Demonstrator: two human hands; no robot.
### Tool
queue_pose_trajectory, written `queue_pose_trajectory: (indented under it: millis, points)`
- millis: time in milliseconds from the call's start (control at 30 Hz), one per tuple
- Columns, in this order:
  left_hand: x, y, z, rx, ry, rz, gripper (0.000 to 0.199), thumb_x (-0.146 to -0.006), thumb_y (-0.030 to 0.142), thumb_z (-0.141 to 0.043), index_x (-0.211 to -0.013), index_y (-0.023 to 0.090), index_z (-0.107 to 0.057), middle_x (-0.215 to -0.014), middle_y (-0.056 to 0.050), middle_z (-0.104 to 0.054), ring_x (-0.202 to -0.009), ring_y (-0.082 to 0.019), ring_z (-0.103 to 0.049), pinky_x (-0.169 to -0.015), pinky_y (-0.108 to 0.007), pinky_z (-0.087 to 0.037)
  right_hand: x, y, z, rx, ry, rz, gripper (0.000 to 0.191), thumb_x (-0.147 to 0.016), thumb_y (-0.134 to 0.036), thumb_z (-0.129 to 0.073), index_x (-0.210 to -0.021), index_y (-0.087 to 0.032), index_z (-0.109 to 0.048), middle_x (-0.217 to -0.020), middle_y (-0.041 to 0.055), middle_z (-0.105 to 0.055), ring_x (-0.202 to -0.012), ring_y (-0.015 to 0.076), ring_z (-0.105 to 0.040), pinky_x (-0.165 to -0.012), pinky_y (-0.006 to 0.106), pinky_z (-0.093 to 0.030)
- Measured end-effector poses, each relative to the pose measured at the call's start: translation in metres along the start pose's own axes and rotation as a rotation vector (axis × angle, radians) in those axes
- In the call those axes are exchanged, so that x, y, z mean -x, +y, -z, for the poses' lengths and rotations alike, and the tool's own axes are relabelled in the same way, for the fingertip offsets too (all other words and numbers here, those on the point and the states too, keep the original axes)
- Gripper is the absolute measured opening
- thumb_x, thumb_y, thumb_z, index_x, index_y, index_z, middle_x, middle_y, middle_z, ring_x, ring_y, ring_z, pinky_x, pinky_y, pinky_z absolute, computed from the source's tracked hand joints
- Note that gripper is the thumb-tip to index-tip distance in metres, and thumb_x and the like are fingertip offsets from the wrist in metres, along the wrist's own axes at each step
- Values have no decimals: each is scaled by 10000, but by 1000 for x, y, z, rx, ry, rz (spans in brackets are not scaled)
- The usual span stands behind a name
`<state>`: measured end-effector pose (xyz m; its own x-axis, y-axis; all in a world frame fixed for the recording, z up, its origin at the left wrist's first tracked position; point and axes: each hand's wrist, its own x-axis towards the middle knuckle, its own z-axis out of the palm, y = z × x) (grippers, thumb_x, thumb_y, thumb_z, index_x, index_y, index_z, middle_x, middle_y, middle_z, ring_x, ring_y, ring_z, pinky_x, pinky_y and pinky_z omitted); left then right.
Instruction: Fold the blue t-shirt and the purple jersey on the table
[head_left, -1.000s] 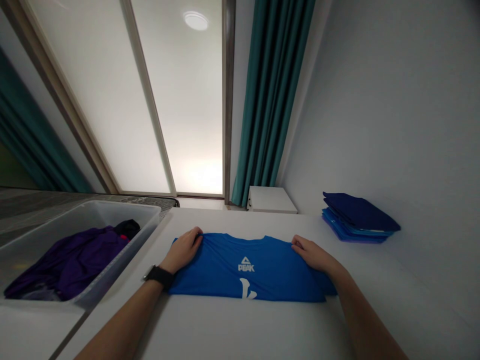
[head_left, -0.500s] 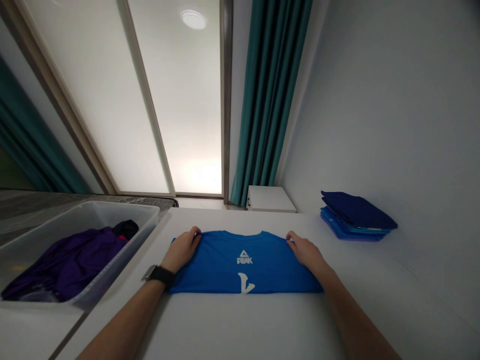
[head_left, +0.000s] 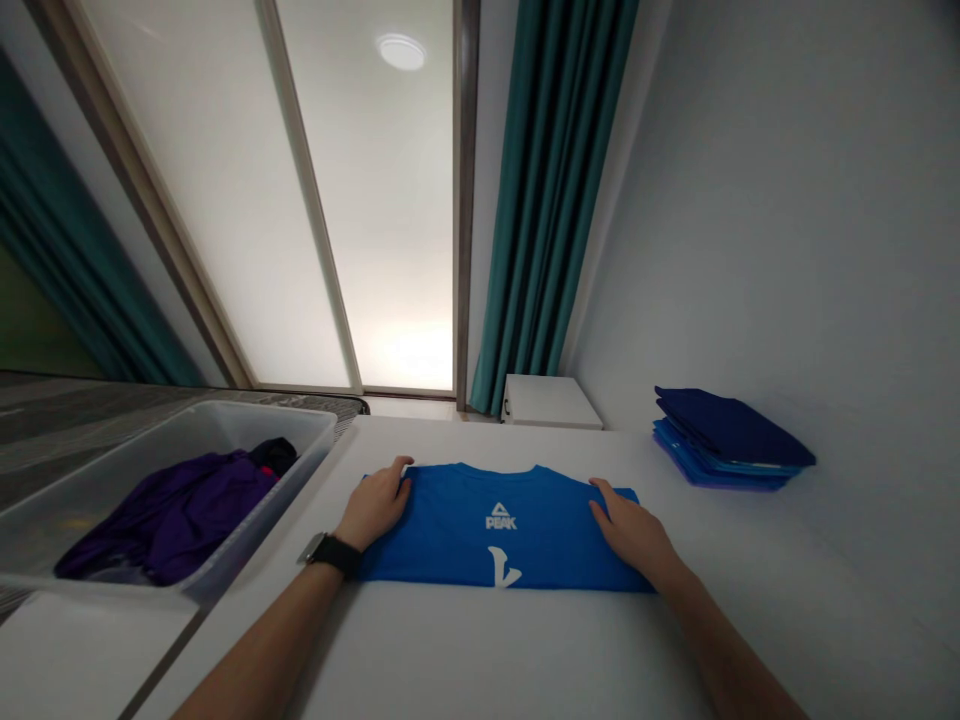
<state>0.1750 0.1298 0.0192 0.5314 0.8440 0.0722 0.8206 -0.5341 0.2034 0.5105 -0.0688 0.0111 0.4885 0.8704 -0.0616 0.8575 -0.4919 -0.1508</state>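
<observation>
A blue shirt point(head_left: 450, 535), folded into a wide band, lies on the white table point(head_left: 480, 660) with its neckline at the far side and a white PEAK logo facing up. On its left end rests my left hand point(head_left: 375, 505), thumb and fingers apart, a watch with a black strap on the wrist. My right hand point(head_left: 634, 528) lies on the right end, its fingers spread on the cloth. Neither hand grips the fabric.
A clear plastic bin point(head_left: 319, 440) with purple and dark clothes point(head_left: 180, 510) stands at the left. Folded blue garments point(head_left: 731, 430) are stacked at the right by the wall. Beyond the table is a white cabinet point(head_left: 551, 400).
Both hands have loosened from the shirt's far edge and now lie with fingers apart on it. The whole view has shifted slightly, so things appear further right.
</observation>
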Motion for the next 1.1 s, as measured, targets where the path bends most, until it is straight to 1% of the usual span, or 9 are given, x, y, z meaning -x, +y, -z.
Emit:
queue_pose_trajectory:
  millis: [133, 233, 367, 500, 600, 667, 800, 967, 1100]
  points:
    - [3, 3, -3, -58, 25, -24, 328, -968, 222, -334, -1268, 175, -459, -1115, -123, -672, -1032, -258, -632, -876, -373, -434, 0, -3, -8, 64, 56, 25, 440, -976, -302, -286, -1380, -192, -423, -1201, 135, -654, -1010, 262, -649, -779, 344, -471]
    - [7, 0, -3, -67, 49, -43, 334, -970, 226, -324, -1265, 174, -470, -1161, -133, -658, -1066, -272, -617, -888, -399, -432, 3, -6, -12, 58, 69, 44, 481, -976, -310, -267, -1423, -172, -375, -1170, 152, -667, -961, 280, -660, -751, 370, -480]
    - [13, -15, -2, -28, 69, -42, 333, -961, 241, -343, -1256, 187, -486, -1147, -126, -664, -1061, -272, -618, -883, -394, -439, 10, -11, -17, 3, 75, 69, 492, -973, -316, -263, -1432, -179, -375, -1168, 156, -667, -977, 282, -653, -771, 382, -478]
    - [17, -28, -1, -9, 88, -57, 350, -963, 261, -339, -1269, 174, -485, -1132, -129, -665, -1022, -274, -634, -873, -394, -445, 14, -5, -16, -129, 73, 141, 497, -970, -308, -258, -1445, -200, -353, -1198, 141, -644, -1043, 264, -622, -831, 378, -456]
    - [16, -26, 2, -67, 99, -73, 369, -961, 246, -335, -1287, 160, -483, -1143, -138, -650, -1034, -285, -617, -880, -408, -438, 15, 4, -10, -266, 30, 185, 511, -962, -312, -243, -1451, -191, -326, -994, 96, -674, -885, 229, -640, -773, 345, -453]
    - [15, -18, 6, -145, 151, -83, 371, -945, 222, -355, -1279, 155, -503, -1159, -148, -625, -1074, -309, -578, -890, -432, -422, 17, 9, -4, -339, -5, 200, 512, -953, -317, -245, -1439, -182, -335, -828, 44, -641, -742, 208, -621, -709, 322, -443]
    - [17, 22, 12, -200, 243, -183, 354, -937, 213, -375, -1252, 169, -531, -1194, -145, -580, -1113, -317, -508, -915, -448, -381, 24, 11, 6, -389, -17, 194, 487, -939, -320, -275, -1393, -199, -400, -748, 9, -596, -705, 197, -606, -684, 305, -422]
    - [38, 113, 5, -34, 109, -521, 295, -939, 222, -409, -1203, 228, -541, -1154, -91, -578, -1062, -258, -506, -914, -410, -376, 39, 14, 12, -372, -60, 166, 475, -951, -333, -254, -1381, -228, -428, -725, 16, -610, -732, 220, -618, -691, 321, -420]
    - [52, 184, -10, 45, 17, -739, 182, -932, 292, -456, -1060, 226, -567, -1035, -66, -586, -995, -241, -514, -889, -406, -401, 54, 23, 2, -353, -32, 158, 490, -958, -366, -239, -1387, -218, -424, -764, 34, -643, -756, 233, -627, -733, 348, -442]
